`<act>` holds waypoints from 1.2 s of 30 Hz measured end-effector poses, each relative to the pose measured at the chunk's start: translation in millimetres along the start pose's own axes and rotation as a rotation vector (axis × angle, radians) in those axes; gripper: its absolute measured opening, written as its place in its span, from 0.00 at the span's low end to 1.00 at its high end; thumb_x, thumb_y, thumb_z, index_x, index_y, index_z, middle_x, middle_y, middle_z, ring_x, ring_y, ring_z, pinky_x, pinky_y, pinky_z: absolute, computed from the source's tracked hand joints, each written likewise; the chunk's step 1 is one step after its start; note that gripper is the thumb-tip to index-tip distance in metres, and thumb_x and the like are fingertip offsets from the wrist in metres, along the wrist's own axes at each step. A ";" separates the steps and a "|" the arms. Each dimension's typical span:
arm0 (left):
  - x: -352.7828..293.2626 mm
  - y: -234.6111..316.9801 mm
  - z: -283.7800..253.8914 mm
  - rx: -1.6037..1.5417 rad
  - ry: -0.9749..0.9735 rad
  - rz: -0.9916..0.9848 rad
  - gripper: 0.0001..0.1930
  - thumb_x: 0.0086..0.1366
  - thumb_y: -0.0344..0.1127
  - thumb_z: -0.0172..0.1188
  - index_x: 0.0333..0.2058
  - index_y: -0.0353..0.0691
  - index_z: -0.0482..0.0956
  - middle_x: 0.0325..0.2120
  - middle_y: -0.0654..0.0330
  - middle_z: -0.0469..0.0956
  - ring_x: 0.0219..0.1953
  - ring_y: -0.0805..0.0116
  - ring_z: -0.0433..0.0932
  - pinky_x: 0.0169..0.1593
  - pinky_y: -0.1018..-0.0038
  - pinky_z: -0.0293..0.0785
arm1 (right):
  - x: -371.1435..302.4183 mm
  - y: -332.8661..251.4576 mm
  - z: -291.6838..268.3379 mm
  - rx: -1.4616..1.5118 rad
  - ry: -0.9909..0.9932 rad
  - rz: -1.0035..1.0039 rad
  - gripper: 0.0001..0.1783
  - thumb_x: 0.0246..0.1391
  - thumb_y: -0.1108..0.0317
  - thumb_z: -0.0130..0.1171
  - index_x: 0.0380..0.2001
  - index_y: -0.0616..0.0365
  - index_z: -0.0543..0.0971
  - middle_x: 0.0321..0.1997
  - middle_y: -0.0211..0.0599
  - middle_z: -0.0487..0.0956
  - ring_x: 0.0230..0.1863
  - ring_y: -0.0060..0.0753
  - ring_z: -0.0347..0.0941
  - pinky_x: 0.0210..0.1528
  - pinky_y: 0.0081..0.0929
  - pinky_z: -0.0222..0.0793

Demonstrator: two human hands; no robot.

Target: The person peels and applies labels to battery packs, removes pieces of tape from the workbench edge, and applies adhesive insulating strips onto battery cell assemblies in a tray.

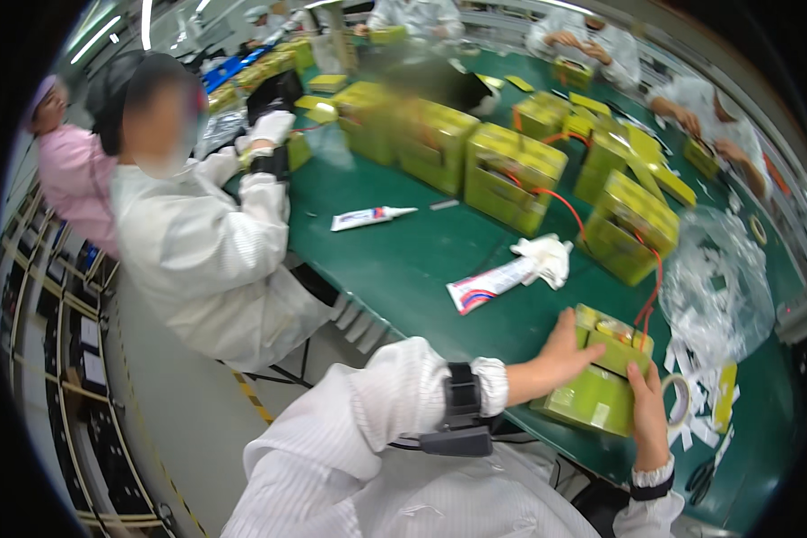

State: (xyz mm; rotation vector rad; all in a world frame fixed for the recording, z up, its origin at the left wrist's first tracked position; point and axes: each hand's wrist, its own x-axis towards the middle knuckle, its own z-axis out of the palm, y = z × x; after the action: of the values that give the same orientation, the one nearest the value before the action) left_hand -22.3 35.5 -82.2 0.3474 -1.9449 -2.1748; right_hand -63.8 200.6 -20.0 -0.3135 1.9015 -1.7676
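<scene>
On the bench (368, 264), near right, the yellow-green battery pack (590, 400) looks heavy and stiff, best held by its sides, clear of delicate-looking red wires (658, 285). Left hand (556, 360) lies spread against it; right hand (648, 405) flanks it, closure unclear.

Green tabletop (377, 269); grey floor (175, 412), striped tape (252, 397); left shelving (92, 368); tube lights (146, 22).

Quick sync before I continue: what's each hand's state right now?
Left hand: open, fingers spread, touching the yellow-green pack.
Right hand: on the same pack's right edge; fingers partly hidden, so whether its grip is closed cannot be told.
</scene>
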 end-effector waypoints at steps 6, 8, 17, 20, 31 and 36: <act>-19.6 34.5 -17.9 0.008 -0.031 -0.150 0.49 0.53 0.57 0.51 0.55 0.24 0.34 0.57 0.40 0.39 0.61 0.55 0.39 0.60 0.73 0.40 | -25.1 -32.4 11.8 -0.694 0.237 -0.477 0.36 0.53 0.62 0.44 0.58 0.66 0.42 0.64 0.49 0.41 0.65 0.39 0.34 0.62 0.25 0.29; -29.1 54.9 -28.9 -0.152 -0.064 -0.296 0.48 0.55 0.61 0.45 0.55 0.24 0.34 0.57 0.40 0.39 0.61 0.56 0.40 0.60 0.73 0.41 | -35.1 -33.2 19.4 -1.081 0.197 -0.775 0.38 0.51 0.60 0.47 0.58 0.67 0.43 0.63 0.50 0.41 0.65 0.40 0.35 0.62 0.27 0.31; -54.8 108.3 -77.2 -0.244 -0.145 -0.314 0.41 0.58 0.60 0.40 0.57 0.31 0.41 0.59 0.54 0.42 0.61 0.66 0.40 0.60 0.77 0.38 | -25.2 -48.3 30.3 -1.200 -0.120 -0.580 0.46 0.45 0.43 0.47 0.57 0.65 0.47 0.61 0.55 0.46 0.63 0.51 0.39 0.61 0.45 0.34; -51.5 102.7 -77.2 -0.292 -0.162 -0.361 0.39 0.59 0.58 0.40 0.57 0.32 0.41 0.60 0.55 0.41 0.62 0.68 0.39 0.60 0.77 0.37 | -25.2 -63.1 32.5 -1.389 -0.294 -0.550 0.44 0.45 0.47 0.47 0.57 0.66 0.47 0.61 0.56 0.47 0.63 0.50 0.40 0.61 0.44 0.34; -23.6 151.1 -83.8 -0.226 -0.338 -0.271 0.30 0.63 0.49 0.39 0.57 0.36 0.44 0.57 0.56 0.48 0.58 0.65 0.51 0.59 0.71 0.49 | -42.2 -60.6 -29.3 -0.833 0.046 -0.336 0.21 0.53 0.67 0.44 0.49 0.64 0.65 0.50 0.50 0.67 0.52 0.44 0.61 0.54 0.28 0.52; -8.0 204.8 -106.3 -0.195 -0.165 -0.046 0.18 0.62 0.41 0.45 0.47 0.36 0.62 0.45 0.58 0.65 0.48 0.67 0.65 0.49 0.72 0.62 | -47.1 -53.7 -34.7 -0.737 0.009 -0.262 0.20 0.52 0.66 0.47 0.47 0.66 0.67 0.45 0.50 0.71 0.47 0.41 0.66 0.49 0.27 0.58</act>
State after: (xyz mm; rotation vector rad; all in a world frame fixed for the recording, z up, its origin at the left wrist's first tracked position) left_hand 16.9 -85.5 110.4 0.1871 -1.7976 -2.4685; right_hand -51.8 247.4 43.0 -0.8431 2.5521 -1.1302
